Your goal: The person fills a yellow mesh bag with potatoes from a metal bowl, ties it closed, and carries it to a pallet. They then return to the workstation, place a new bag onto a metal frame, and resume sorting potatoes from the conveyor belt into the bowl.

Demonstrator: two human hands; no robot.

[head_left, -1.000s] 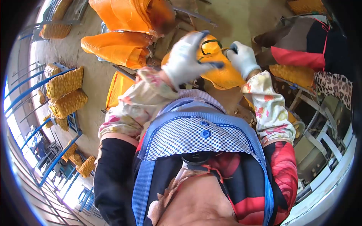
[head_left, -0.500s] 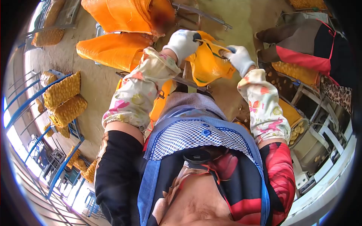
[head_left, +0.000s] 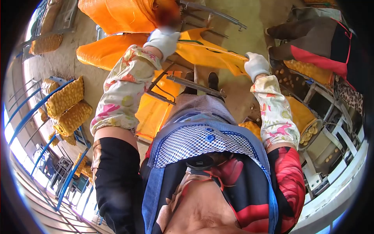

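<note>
An orange mesh sack (head_left: 212, 52) is stretched flat between my two gloved hands, with a green cord along its upper edge. My left hand (head_left: 163, 42), in a white glove, is closed on the sack's left end, close to a pile of folded orange sacks (head_left: 113, 50). My right hand (head_left: 257, 64), also gloved in white, pinches the opposite corner. Below the sack stands a metal frame (head_left: 194, 85), and another orange sack (head_left: 150, 113) hangs down beside it. The fingertips of my left hand are partly hidden.
Another person (head_left: 311, 43) in dark clothes bends over at the right, near filled potato sacks (head_left: 302, 117) and metal rails (head_left: 335, 105). Loose potatoes (head_left: 286, 80) lie on the floor there. Full sacks (head_left: 66, 95) rest by blue rails (head_left: 39, 101) at the left.
My hands have moved apart, the left one going left and the right one slightly right and down. The bunched sack is now spread out between them.
</note>
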